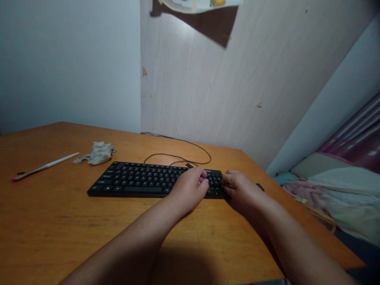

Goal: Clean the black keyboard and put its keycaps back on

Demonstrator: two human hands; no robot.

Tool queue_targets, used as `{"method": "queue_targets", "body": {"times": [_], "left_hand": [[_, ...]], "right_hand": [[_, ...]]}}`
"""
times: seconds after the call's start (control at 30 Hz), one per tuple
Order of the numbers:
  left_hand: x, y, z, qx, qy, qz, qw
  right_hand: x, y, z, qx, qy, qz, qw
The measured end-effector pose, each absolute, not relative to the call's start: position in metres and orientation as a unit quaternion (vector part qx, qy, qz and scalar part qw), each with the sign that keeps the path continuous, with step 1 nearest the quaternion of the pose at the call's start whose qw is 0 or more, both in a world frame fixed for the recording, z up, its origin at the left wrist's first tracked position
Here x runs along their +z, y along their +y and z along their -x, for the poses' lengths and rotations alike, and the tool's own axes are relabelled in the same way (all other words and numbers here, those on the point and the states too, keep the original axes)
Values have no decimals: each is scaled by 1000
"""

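Note:
A black keyboard (142,189) lies flat on the wooden desk, its long side towards me. Over its right part, by the number keys, is my left hand (191,188). Its thumb and fingers are pinched together, and anything small between them is hidden. My right hand (239,188) is closed at the keyboard's right end, with curled fingertips against the edge there. The hands face each other a short gap apart, with several number keys showing between them. Part of the keyboard's right side is covered by both hands.
A crumpled greyish cloth (101,153) and a white toothbrush (50,164) lie on the desk (74,221) to the left. A thin black cable (178,139) loops behind the keyboard. A small dark object (260,187) shows beyond my right hand. Bedding (341,194) is at right.

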State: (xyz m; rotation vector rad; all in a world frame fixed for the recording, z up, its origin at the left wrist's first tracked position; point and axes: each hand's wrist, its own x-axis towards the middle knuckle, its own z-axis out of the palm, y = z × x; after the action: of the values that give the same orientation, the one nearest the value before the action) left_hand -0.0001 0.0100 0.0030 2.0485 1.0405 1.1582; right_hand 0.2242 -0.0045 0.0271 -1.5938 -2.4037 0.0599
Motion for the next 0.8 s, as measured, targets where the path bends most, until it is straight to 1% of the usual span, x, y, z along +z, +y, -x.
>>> {"method": "queue_targets", "body": {"times": [0.17,0.4,0.8], "left_hand": [[1,10,1,433,379,-777,254],[6,6,2,398,387,-806,205],[9,5,1,383,388,-818,183]], "right_hand": [[28,-6,-223,28,-821,555,127],[25,-2,-224,10,-830,541,137],[24,0,-225,36,-838,525,146]]}}
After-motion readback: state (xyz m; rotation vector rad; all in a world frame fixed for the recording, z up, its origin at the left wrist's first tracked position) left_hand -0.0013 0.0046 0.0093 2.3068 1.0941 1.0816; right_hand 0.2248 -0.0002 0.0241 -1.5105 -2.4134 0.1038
